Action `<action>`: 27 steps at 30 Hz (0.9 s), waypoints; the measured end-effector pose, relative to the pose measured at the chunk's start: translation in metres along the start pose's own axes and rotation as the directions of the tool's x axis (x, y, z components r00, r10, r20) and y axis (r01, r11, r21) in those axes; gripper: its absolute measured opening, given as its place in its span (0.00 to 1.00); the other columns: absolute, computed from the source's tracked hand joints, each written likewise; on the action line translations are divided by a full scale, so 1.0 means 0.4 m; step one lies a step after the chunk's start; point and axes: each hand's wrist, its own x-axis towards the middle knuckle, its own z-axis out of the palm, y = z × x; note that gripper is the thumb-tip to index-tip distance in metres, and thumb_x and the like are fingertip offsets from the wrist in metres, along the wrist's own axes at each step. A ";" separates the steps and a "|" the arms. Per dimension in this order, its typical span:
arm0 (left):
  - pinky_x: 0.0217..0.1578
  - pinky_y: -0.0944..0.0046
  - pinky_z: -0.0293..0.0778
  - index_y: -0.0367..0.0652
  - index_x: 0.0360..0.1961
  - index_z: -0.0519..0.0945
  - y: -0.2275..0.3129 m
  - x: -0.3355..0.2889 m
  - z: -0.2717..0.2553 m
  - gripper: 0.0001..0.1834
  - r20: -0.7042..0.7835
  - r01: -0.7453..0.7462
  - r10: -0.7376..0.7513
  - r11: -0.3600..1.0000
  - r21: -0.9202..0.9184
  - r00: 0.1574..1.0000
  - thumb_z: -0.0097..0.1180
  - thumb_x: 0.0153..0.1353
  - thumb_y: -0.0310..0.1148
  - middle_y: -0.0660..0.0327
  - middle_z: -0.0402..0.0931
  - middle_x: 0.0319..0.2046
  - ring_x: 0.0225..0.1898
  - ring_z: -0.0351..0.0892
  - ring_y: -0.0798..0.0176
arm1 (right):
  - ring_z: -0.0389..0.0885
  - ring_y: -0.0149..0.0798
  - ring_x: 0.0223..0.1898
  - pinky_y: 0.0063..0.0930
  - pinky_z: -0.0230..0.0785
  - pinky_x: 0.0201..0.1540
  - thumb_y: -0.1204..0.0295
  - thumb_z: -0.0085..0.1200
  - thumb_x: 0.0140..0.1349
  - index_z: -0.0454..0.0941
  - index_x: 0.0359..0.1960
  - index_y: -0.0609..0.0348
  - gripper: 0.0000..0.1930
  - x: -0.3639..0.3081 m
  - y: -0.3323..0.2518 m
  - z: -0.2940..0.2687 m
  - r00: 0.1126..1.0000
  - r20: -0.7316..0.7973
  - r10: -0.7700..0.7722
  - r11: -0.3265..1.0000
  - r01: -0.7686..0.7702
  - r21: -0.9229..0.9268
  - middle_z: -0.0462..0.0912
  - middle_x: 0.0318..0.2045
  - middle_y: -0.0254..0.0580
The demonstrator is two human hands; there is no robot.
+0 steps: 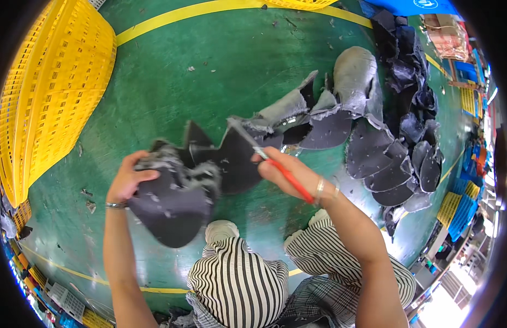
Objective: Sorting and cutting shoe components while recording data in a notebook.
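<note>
My left hand (129,179) grips a dark grey, rounded felt-like piece (171,210) by its frayed, fuzzy edge, with the thumb on top. In my right hand (291,170) is a red-handled knife (289,177), its slim metal blade pointing up and left. The blade lies over the edge of another dark rounded piece (239,164), next to the one on the left; I cannot tell whether it touches. From there a row of similar grey pieces (324,130) runs to the right. The piece in my left hand is slightly blurred.
Tall yellow perforated baskets (62,93) stand at the left. Dark pieces (393,169) lie heaped at the right, with crumpled dark scraps (409,71) beyond. Small scraps dot the green floor (253,60), which has yellow lines. My striped-trousered knees (237,284) are close below the work.
</note>
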 end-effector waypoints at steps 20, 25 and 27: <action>0.47 0.57 0.65 0.39 0.30 0.75 0.064 0.252 0.399 0.19 0.590 -0.534 0.230 0.738 0.413 0.774 0.69 0.36 0.31 0.50 0.68 0.38 0.47 0.66 0.50 | 0.72 0.38 0.27 0.28 0.64 0.31 0.43 0.39 0.63 0.67 0.40 0.58 0.26 -0.043 0.122 0.035 0.890 -0.227 0.395 0.918 -0.370 0.146 0.73 0.26 0.44; 0.41 0.58 0.66 0.39 0.28 0.72 0.005 0.110 0.344 0.17 0.372 -0.549 0.413 0.719 0.427 0.831 0.68 0.37 0.28 0.52 0.67 0.32 0.39 0.68 0.50 | 0.77 0.53 0.35 0.39 0.67 0.40 0.44 0.50 0.57 0.67 0.42 0.60 0.29 -0.014 0.080 0.106 0.956 -0.230 0.182 0.976 -0.204 -0.075 0.77 0.30 0.54; 0.41 0.57 0.66 0.39 0.28 0.71 -0.004 0.075 0.319 0.17 0.287 -0.542 0.459 0.713 0.445 0.840 0.68 0.38 0.28 0.51 0.67 0.32 0.38 0.68 0.49 | 0.77 0.53 0.35 0.39 0.68 0.40 0.45 0.51 0.57 0.67 0.43 0.60 0.28 0.016 0.091 0.151 0.944 -0.283 0.171 0.983 -0.183 -0.017 0.77 0.30 0.54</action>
